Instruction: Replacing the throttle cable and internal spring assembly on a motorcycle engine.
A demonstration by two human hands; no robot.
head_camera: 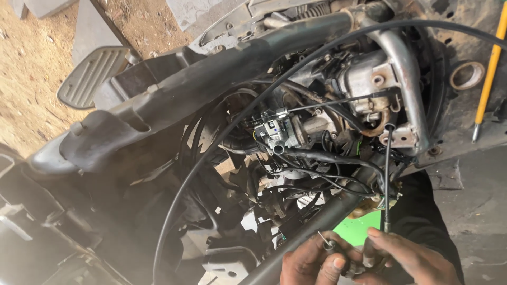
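Both hands were low at the bottom of the view, close together under the stripped scooter's engine. The left hand [311,264] was curled narrow, its thumb and fingers pinched round a small metal cable end [327,244] whose thin wire tip stuck up just above the knuckles. The right hand [409,258] sat just beside it, fingers bent in and closed on the lower end of a thin black cable [387,179]; the grimy fingertips of the two hands were touching or very nearly so, and I could not tell which.

That thin cable ran straight up from the right hand to a bracket near the silver frame tube [406,68] on the right side of the engine. A second, thicker black cable [222,142] swept in a long arc from the lower left, over the engine and out at the top right. In the middle of the tangle of hoses sat the grey carburettor [274,132]. A dark frame bar [317,221] slanted down towards the left hand, passing just beside it. A patch of bright green [364,227] showed behind the hands. Off to the left a ribbed footrest [90,74] hung over sandy ground, and a yellow-handled tool [488,74] lay at the far right.
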